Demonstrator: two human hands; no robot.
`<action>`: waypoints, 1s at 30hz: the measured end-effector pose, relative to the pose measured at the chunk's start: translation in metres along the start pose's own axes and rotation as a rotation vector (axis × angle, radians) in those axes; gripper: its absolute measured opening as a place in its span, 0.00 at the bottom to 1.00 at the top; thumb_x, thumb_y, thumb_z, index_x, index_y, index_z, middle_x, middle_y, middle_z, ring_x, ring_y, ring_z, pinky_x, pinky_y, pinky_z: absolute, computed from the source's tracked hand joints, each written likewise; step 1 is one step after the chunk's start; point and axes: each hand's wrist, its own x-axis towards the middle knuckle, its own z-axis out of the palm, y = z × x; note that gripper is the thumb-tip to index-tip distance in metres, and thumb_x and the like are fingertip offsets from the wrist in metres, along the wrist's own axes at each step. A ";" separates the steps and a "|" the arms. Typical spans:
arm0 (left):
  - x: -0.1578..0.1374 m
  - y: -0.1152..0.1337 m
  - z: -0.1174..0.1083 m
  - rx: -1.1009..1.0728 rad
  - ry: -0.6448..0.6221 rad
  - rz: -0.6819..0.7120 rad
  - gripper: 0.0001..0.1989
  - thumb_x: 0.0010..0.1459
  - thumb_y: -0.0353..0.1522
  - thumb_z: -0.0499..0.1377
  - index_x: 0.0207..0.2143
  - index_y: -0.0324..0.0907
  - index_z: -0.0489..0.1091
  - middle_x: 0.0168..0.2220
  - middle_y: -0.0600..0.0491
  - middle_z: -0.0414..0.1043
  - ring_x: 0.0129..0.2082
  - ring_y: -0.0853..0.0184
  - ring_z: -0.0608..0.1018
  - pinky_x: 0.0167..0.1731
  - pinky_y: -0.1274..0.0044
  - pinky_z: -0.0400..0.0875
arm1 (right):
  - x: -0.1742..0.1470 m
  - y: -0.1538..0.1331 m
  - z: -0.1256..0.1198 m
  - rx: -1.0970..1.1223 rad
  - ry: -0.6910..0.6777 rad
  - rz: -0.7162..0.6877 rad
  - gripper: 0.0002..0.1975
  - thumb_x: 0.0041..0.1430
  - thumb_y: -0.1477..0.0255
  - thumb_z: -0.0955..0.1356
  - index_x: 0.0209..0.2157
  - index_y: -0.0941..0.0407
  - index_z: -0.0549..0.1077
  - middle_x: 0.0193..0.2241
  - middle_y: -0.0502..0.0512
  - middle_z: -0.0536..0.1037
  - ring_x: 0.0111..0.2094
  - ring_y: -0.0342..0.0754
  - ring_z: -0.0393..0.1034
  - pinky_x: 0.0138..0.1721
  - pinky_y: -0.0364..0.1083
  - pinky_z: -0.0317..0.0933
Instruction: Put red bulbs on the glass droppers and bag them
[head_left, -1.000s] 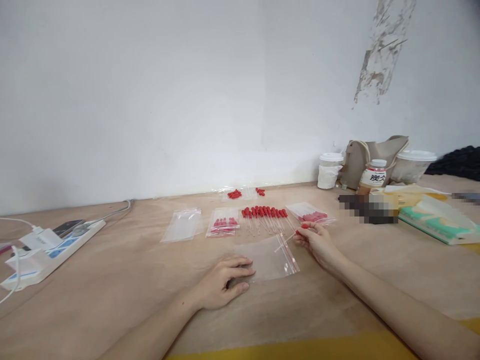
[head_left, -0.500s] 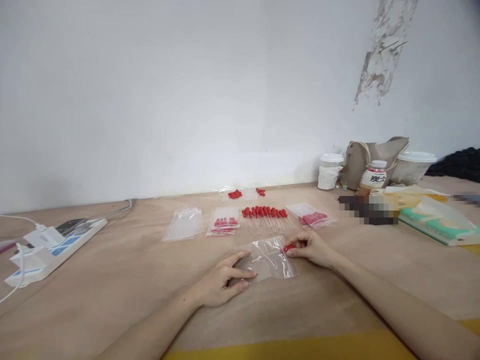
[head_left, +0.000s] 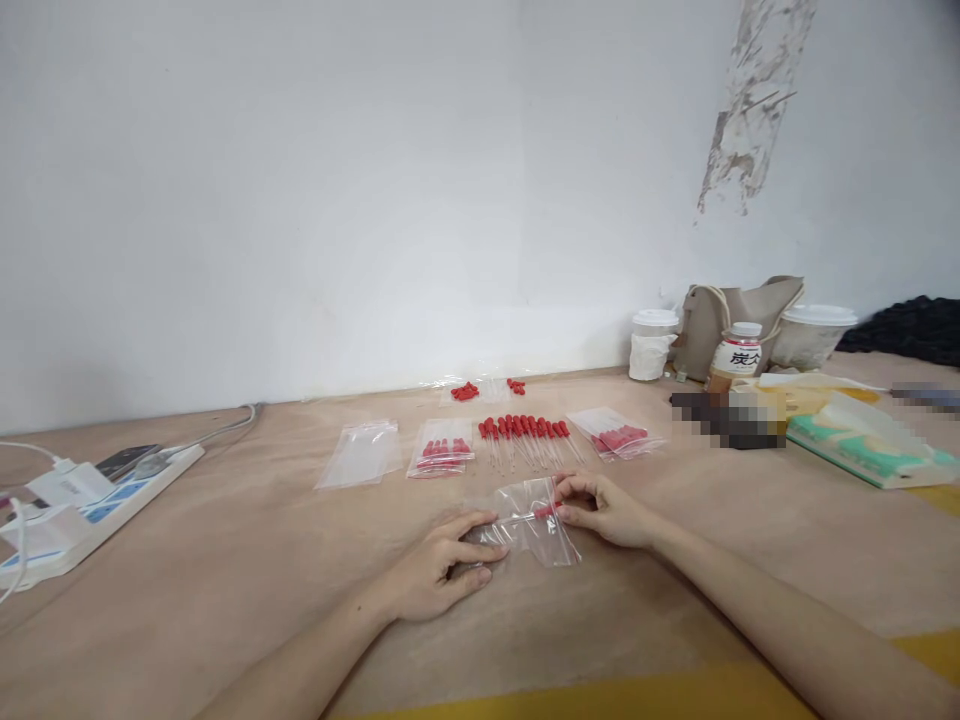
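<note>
A clear zip bag (head_left: 553,545) lies flat on the table between my hands. My left hand (head_left: 442,570) rests with spread fingers on the bag's left end. A small screwdriver (head_left: 545,510) with a red handle and thin metal shaft lies mostly inside the bag, shaft pointing left. My right hand (head_left: 600,507) pinches the handle's end at the bag's right-hand opening. Behind the bag, several red-handled screwdrivers (head_left: 525,428) lie in a row. Filled bags sit on both sides: a left stack (head_left: 442,455) and a right stack (head_left: 619,437). Flat zip bags (head_left: 360,455) lie farther left.
Loose red pieces (head_left: 465,391) lie on plastic near the wall. At left is a power strip (head_left: 112,510) with plugged-in chargers. On the right stand a lidded cup (head_left: 651,350), a bottle (head_left: 736,355), a grey bag (head_left: 701,325) and a tissue pack (head_left: 862,440).
My right hand has moved left, sliding the screwdriver deeper into the bag, so more of its red handle is inside. My left hand stays on the bag. The view has shifted slightly.
</note>
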 end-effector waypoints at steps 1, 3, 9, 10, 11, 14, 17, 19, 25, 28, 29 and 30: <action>0.000 0.000 0.000 0.005 -0.003 0.001 0.17 0.58 0.35 0.50 0.50 0.51 0.63 0.58 0.54 0.52 0.56 0.61 0.57 0.53 0.67 0.54 | 0.000 -0.001 0.001 0.031 -0.035 0.025 0.12 0.47 0.63 0.67 0.29 0.57 0.74 0.31 0.53 0.73 0.34 0.46 0.66 0.39 0.46 0.58; 0.000 -0.001 0.000 0.010 -0.006 0.006 0.17 0.58 0.35 0.50 0.50 0.51 0.63 0.58 0.54 0.51 0.56 0.61 0.57 0.53 0.67 0.53 | 0.000 -0.001 0.004 0.109 -0.078 0.087 0.14 0.48 0.62 0.67 0.32 0.58 0.73 0.28 0.53 0.75 0.31 0.45 0.67 0.36 0.45 0.60; 0.000 0.001 -0.003 -0.006 -0.011 -0.001 0.19 0.58 0.36 0.50 0.52 0.52 0.59 0.58 0.54 0.52 0.56 0.61 0.58 0.53 0.67 0.53 | 0.001 0.009 0.015 0.219 0.128 0.247 0.14 0.39 0.62 0.71 0.23 0.60 0.74 0.23 0.53 0.76 0.24 0.43 0.68 0.27 0.42 0.60; 0.000 0.001 -0.003 -0.021 0.003 -0.012 0.20 0.58 0.36 0.50 0.54 0.51 0.56 0.57 0.53 0.54 0.55 0.62 0.59 0.53 0.67 0.54 | 0.001 0.011 0.016 0.205 0.158 0.254 0.13 0.38 0.63 0.71 0.21 0.60 0.73 0.21 0.52 0.76 0.22 0.43 0.67 0.25 0.41 0.59; -0.001 0.002 -0.004 -0.040 0.022 -0.029 0.21 0.58 0.37 0.50 0.55 0.50 0.54 0.56 0.53 0.56 0.54 0.63 0.60 0.52 0.68 0.55 | 0.001 0.013 0.016 0.185 0.175 0.251 0.13 0.37 0.63 0.71 0.20 0.60 0.73 0.20 0.52 0.75 0.21 0.42 0.66 0.23 0.40 0.58; -0.002 0.001 -0.004 -0.084 0.091 -0.098 0.20 0.60 0.36 0.47 0.55 0.49 0.53 0.53 0.52 0.60 0.50 0.64 0.65 0.49 0.70 0.60 | 0.002 0.016 0.013 0.124 0.131 0.217 0.11 0.36 0.65 0.72 0.20 0.60 0.73 0.18 0.50 0.74 0.20 0.42 0.65 0.21 0.40 0.57; -0.002 -0.002 -0.004 -0.051 0.134 -0.105 0.18 0.59 0.36 0.48 0.52 0.47 0.57 0.51 0.52 0.63 0.50 0.64 0.65 0.49 0.70 0.60 | 0.001 0.016 0.006 0.035 0.015 0.143 0.08 0.40 0.68 0.70 0.24 0.58 0.75 0.21 0.51 0.75 0.23 0.43 0.67 0.25 0.41 0.59; -0.002 -0.005 -0.003 -0.005 0.145 -0.083 0.17 0.58 0.35 0.49 0.50 0.47 0.60 0.50 0.52 0.63 0.51 0.63 0.64 0.50 0.69 0.59 | 0.000 0.017 0.000 -0.075 0.014 0.110 0.07 0.43 0.69 0.68 0.26 0.57 0.75 0.23 0.51 0.76 0.25 0.44 0.67 0.27 0.42 0.59; 0.000 -0.006 -0.002 0.058 0.287 -0.143 0.17 0.59 0.36 0.48 0.50 0.46 0.60 0.50 0.51 0.63 0.52 0.62 0.62 0.52 0.67 0.56 | 0.005 0.017 -0.021 -0.490 0.335 0.132 0.05 0.46 0.72 0.65 0.23 0.56 0.72 0.21 0.52 0.73 0.24 0.44 0.65 0.26 0.42 0.56; -0.001 -0.008 -0.002 0.029 0.288 -0.134 0.15 0.57 0.35 0.50 0.48 0.46 0.63 0.48 0.51 0.65 0.48 0.62 0.66 0.49 0.67 0.59 | 0.025 0.015 -0.032 -0.599 0.382 0.251 0.03 0.46 0.75 0.63 0.23 0.58 0.69 0.24 0.55 0.73 0.28 0.47 0.66 0.30 0.43 0.55; -0.002 -0.009 -0.002 0.017 0.265 -0.121 0.16 0.57 0.35 0.50 0.48 0.46 0.63 0.48 0.51 0.65 0.48 0.62 0.66 0.49 0.68 0.60 | 0.035 0.015 -0.034 -0.623 0.401 0.330 0.03 0.46 0.75 0.64 0.25 0.58 0.69 0.25 0.57 0.73 0.31 0.49 0.67 0.31 0.43 0.55; -0.004 -0.010 -0.003 0.006 0.236 -0.108 0.16 0.56 0.34 0.51 0.48 0.46 0.63 0.48 0.51 0.65 0.48 0.62 0.66 0.49 0.69 0.60 | 0.046 0.015 -0.036 -0.616 0.424 0.424 0.05 0.46 0.75 0.64 0.28 0.59 0.68 0.28 0.59 0.73 0.34 0.50 0.67 0.33 0.44 0.56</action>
